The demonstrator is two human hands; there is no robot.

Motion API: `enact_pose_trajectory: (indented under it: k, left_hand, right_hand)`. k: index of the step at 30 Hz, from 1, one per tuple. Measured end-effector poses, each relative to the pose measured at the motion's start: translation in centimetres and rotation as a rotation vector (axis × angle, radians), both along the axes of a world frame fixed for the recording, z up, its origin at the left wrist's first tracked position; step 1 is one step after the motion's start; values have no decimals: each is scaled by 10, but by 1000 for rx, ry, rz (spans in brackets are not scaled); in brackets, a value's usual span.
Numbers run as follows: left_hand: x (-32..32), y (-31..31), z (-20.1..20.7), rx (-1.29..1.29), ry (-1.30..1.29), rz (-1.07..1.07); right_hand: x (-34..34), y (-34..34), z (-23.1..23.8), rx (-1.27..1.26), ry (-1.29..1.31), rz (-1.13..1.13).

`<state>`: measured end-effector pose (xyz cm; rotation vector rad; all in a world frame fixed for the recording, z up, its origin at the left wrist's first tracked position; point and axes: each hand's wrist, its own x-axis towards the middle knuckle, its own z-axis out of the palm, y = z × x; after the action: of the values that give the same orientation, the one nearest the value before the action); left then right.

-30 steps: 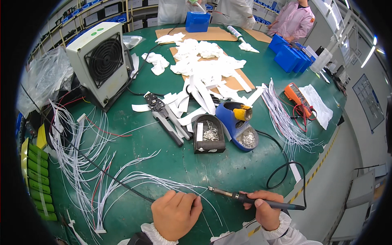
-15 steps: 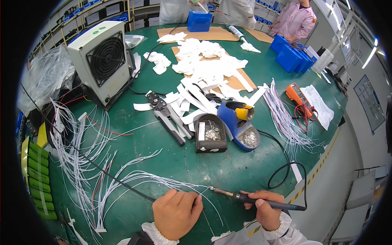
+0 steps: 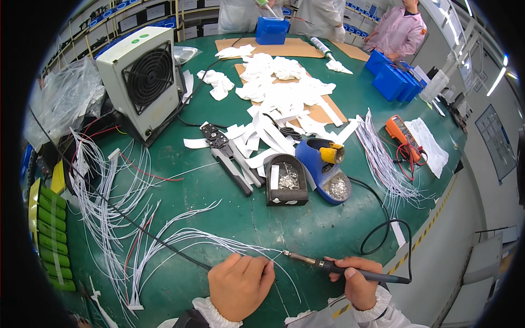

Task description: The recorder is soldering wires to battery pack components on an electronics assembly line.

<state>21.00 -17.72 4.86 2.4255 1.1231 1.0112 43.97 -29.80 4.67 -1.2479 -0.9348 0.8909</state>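
Note:
My right hand (image 3: pixel 358 284) grips a soldering iron (image 3: pixel 333 268) by its dark handle, and its metal tip points left. That tip is at the ends of some thin white wires (image 3: pixel 219 236), just beyond my left hand (image 3: pixel 240 287). My left hand is closed, knuckles up, on the green table; what its fingers hold is hidden beneath them. A black cable (image 3: pixel 158 240) runs from the far left down to this hand. The white wires fan out leftward from the tip and join a larger bundle with a white connector (image 3: pixel 135 307).
Ahead stand a black tray (image 3: pixel 287 188) of metal bits, a blue iron stand (image 3: pixel 320 164) and wire strippers (image 3: pixel 229 158). A fan box (image 3: pixel 139 82) is at left, green cells (image 3: pixel 52 240) nearer. Rightward lie another wire bundle (image 3: pixel 377 158) and an orange multimeter (image 3: pixel 404 136). People work beyond.
The whole view has shifted slightly, so everything sits a little farther right in the picture. Both hands and the soldering iron keep nearly the same pose.

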Motion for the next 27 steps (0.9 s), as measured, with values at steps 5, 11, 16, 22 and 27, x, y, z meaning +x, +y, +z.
enact_pose_trajectory:
  k: [5, 11, 16, 22, 27]
  left_hand:
    - [-2, -2, 5, -22, -15, -24]
    - [-28, 13, 24, 56, -61, -5]
    - [-30, 9, 14, 11, -16, -179]
    - [-24, 7, 11, 44, 1, -187]
    - [-26, 9, 5, 22, -21, -206]
  right_hand:
    - [-5, -3, 4, -72, 54, -113]
    - [-4, -8, -5, 149, 41, -228]
    - [-20, 12, 6, 241, -17, -158]
    - [-26, 11, 1, 176, -64, -158]
    - [-21, -6, -9, 276, -62, -134]
